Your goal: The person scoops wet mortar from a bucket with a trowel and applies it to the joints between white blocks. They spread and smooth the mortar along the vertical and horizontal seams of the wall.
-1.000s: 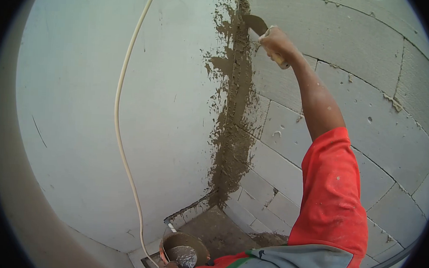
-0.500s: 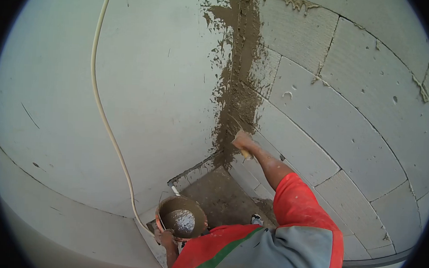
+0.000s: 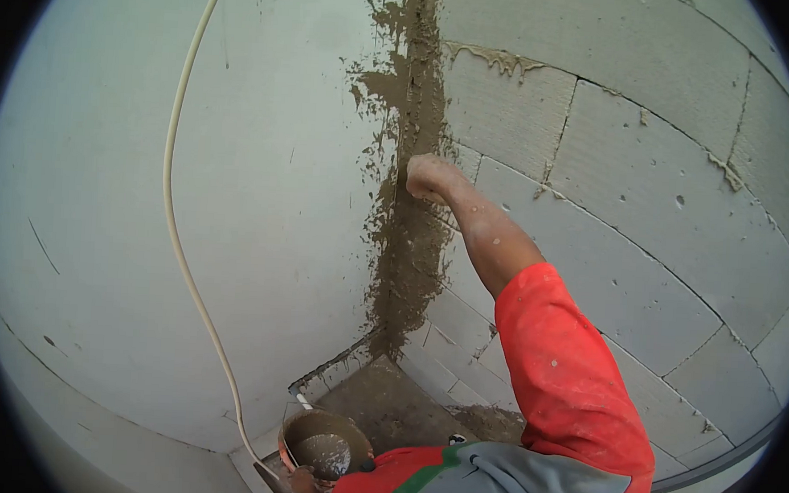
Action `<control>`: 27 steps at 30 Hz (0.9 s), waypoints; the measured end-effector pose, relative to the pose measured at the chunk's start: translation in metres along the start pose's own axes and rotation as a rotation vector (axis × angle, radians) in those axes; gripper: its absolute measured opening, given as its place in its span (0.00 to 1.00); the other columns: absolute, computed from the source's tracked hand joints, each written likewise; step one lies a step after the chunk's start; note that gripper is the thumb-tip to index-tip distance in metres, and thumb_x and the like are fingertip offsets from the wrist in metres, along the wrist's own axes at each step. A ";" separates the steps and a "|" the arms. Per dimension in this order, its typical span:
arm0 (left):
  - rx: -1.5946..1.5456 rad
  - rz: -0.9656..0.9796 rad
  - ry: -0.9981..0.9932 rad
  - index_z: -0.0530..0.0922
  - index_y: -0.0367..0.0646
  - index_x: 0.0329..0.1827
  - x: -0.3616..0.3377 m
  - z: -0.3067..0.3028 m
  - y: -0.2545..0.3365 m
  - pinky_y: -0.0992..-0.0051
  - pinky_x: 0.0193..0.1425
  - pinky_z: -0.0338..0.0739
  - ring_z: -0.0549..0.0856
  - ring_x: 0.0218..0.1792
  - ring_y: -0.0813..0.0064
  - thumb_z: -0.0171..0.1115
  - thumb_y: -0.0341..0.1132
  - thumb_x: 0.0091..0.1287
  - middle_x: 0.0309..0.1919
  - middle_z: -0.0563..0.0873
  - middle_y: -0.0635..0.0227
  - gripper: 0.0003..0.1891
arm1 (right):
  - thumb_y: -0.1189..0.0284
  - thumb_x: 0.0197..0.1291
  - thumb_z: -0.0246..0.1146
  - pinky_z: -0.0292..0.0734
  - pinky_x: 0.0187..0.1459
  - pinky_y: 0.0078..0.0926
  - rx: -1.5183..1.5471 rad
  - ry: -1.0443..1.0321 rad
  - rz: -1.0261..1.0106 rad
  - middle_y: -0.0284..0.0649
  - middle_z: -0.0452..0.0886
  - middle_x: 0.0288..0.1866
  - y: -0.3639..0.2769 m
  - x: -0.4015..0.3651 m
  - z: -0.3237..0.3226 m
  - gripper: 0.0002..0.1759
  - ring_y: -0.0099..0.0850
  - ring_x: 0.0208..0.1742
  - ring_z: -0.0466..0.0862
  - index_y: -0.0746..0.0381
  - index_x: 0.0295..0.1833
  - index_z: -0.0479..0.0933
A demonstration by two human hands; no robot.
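Note:
My right hand (image 3: 431,179) is closed in a fist against the wet mortar strip (image 3: 412,247) that runs down the wall corner. The trowel it grips is hidden behind the fist now; its pale handle and thin blade showed half a second ago. Low in the view, my left hand (image 3: 304,484) is closed on the near left rim of a reddish bucket (image 3: 360,434). Grey-brown mortar (image 3: 330,456) with a bright, shiny patch lies inside the bucket. Mortar smears spread raggedly onto both walls beside the corner.
A smooth pale wall (image 3: 270,240) stands on the left, and a wall of large pale blocks (image 3: 629,196) on the right. A cream hose (image 3: 171,190) hangs down the left wall to near the bucket. A brown board-like surface (image 3: 386,398) lies at the corner's foot.
My right hand has moved up the corner, and the trowel has gone out of sight behind it. The view has tilted upward. My left hand stays on the bucket.

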State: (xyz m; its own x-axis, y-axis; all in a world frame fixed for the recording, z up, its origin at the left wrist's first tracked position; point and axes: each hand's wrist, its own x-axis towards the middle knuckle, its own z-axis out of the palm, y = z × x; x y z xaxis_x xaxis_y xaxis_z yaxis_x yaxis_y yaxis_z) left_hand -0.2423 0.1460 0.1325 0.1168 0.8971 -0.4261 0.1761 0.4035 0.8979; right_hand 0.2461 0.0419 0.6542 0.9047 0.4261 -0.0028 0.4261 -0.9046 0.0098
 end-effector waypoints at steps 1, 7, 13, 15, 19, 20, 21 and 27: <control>0.017 0.008 -0.003 0.67 0.39 0.61 0.001 0.001 0.000 0.65 0.09 0.73 0.77 0.11 0.65 0.48 0.17 0.52 0.19 0.77 0.59 0.28 | 0.78 0.49 0.62 0.82 0.45 0.34 -0.004 0.037 -0.014 0.48 0.87 0.40 -0.001 0.000 -0.015 0.14 0.38 0.44 0.88 0.67 0.42 0.85; 0.019 -0.003 0.001 0.68 0.39 0.59 0.001 0.023 0.026 0.65 0.11 0.74 0.78 0.12 0.64 0.49 0.18 0.51 0.19 0.77 0.60 0.27 | 0.79 0.49 0.58 0.81 0.29 0.37 -0.064 0.123 -0.139 0.50 0.85 0.31 0.003 -0.012 -0.107 0.10 0.39 0.32 0.88 0.69 0.37 0.82; 0.034 -0.023 0.011 0.68 0.39 0.58 -0.005 0.036 0.045 0.65 0.13 0.74 0.79 0.14 0.64 0.50 0.18 0.51 0.20 0.78 0.60 0.26 | 0.75 0.53 0.59 0.80 0.28 0.38 0.040 0.170 -0.131 0.51 0.83 0.26 0.020 -0.015 -0.185 0.11 0.39 0.28 0.86 0.73 0.35 0.80; 0.036 -0.030 0.008 0.68 0.39 0.57 -0.007 0.039 0.047 0.65 0.14 0.74 0.79 0.15 0.64 0.50 0.18 0.51 0.20 0.78 0.60 0.26 | 0.72 0.57 0.60 0.79 0.27 0.38 -0.038 0.237 -0.174 0.49 0.82 0.25 0.032 -0.008 -0.205 0.12 0.38 0.25 0.85 0.71 0.32 0.79; 0.050 -0.034 0.016 0.69 0.39 0.56 -0.010 0.041 0.050 0.64 0.15 0.75 0.79 0.16 0.63 0.51 0.18 0.50 0.20 0.78 0.60 0.25 | 0.67 0.61 0.61 0.77 0.25 0.38 -0.179 0.338 -0.165 0.46 0.81 0.22 0.026 -0.010 -0.247 0.14 0.35 0.23 0.84 0.68 0.29 0.78; 0.052 -0.030 0.016 0.69 0.39 0.56 -0.010 0.042 0.051 0.64 0.16 0.75 0.79 0.16 0.63 0.51 0.18 0.50 0.21 0.78 0.60 0.25 | 0.67 0.61 0.61 0.77 0.25 0.38 -0.134 0.394 -0.248 0.46 0.81 0.22 0.033 -0.010 -0.249 0.14 0.34 0.24 0.84 0.68 0.30 0.79; 0.051 -0.027 0.014 0.69 0.39 0.55 -0.009 0.042 0.053 0.64 0.16 0.75 0.79 0.16 0.63 0.51 0.18 0.50 0.21 0.78 0.60 0.25 | 0.68 0.62 0.61 0.77 0.25 0.38 -0.089 0.452 -0.332 0.46 0.81 0.22 0.044 -0.012 -0.250 0.13 0.34 0.24 0.84 0.68 0.32 0.79; 0.051 -0.032 0.017 0.70 0.38 0.54 -0.011 0.045 0.054 0.64 0.18 0.75 0.80 0.18 0.63 0.52 0.18 0.50 0.21 0.78 0.61 0.24 | 0.73 0.57 0.58 0.76 0.22 0.37 -0.086 0.589 -0.053 0.44 0.78 0.21 -0.001 -0.060 -0.269 0.10 0.35 0.22 0.82 0.71 0.36 0.76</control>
State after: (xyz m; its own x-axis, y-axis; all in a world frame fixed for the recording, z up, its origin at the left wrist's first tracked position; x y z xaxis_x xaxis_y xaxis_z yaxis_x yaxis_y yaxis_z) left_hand -0.1902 0.1500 0.1810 0.0936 0.8869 -0.4523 0.2295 0.4229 0.8766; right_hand 0.1911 0.0201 0.9233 0.7186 0.4268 0.5490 0.4467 -0.8884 0.1059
